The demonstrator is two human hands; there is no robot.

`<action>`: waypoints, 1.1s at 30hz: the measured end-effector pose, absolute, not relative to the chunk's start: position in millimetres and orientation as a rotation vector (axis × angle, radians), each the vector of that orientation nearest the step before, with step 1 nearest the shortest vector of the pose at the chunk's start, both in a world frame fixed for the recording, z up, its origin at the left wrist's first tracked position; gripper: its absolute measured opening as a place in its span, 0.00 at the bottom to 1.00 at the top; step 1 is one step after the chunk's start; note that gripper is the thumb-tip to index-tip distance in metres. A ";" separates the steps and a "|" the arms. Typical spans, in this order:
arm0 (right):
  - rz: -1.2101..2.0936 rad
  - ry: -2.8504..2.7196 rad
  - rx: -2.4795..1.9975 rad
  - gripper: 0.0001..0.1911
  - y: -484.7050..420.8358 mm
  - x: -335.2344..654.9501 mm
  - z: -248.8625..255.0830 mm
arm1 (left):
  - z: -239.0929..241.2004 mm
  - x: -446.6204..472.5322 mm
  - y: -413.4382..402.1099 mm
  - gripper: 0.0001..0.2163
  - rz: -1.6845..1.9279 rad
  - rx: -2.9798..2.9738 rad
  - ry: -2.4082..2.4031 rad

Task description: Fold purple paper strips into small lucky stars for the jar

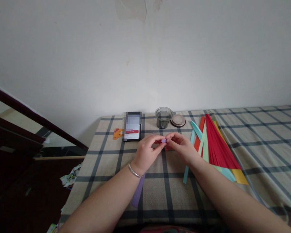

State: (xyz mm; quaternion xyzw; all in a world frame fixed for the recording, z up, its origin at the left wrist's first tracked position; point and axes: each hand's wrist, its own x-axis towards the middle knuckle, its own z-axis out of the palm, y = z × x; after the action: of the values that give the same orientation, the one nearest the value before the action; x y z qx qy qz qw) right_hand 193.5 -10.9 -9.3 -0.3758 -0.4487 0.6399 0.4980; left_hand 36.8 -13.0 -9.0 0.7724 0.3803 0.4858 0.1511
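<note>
Between the fingertips of both my hands is a small folded piece of purple paper (163,140). My left hand (146,149), with a silver bangle at its wrist, pinches it from the left. From the right, the thumb and fingers of my right hand (181,147) pinch its other side. Purple paper strips (138,192) lie on the cloth below my left wrist, partly hidden by the forearm. Just beyond my hands stands a clear plastic cup (163,119), with a round lid (178,120) lying beside it.
A phone (133,127) with a lit screen stands near the wall by an orange bear cutout (117,133). To the right lie fanned red paper strips (218,145) among blue, green, orange and yellow ones. The checked tablecloth (97,165) ends at the left above a dark floor.
</note>
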 end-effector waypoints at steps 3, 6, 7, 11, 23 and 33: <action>1.599 -1.048 -0.909 0.14 -10.8 193.3 -9.7 | -8.3 36.9 -12.9 0.05 1.406 2.236 1.070; 1.583 -1.047 -0.906 0.14 -10.0 193.4 -10.7 | -8.1 37.1 -12.5 0.05 1.419 2.241 1.055; 1.559 -1.061 -0.907 0.13 -9.7 193.5 -11.2 | -8.2 37.2 -12.4 0.06 1.424 2.241 1.054; 1.447 -1.135 -0.909 0.12 -9.5 193.7 -12.7 | -8.2 37.3 -12.4 0.06 1.433 2.261 1.044; 1.369 -1.135 -0.945 0.11 -9.9 192.6 -12.5 | -10.9 36.9 -11.6 0.06 1.444 2.237 1.043; 1.587 -0.958 -0.881 0.14 -11.7 191.9 -10.0 | -10.1 37.2 -12.2 0.06 1.460 2.251 1.016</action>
State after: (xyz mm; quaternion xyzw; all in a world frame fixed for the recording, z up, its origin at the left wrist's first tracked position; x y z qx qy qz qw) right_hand 191.9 -11.7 -10.0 -0.3672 -0.3991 0.6613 0.5181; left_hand 37.2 -12.2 -10.1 0.7773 0.3509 0.5042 0.1362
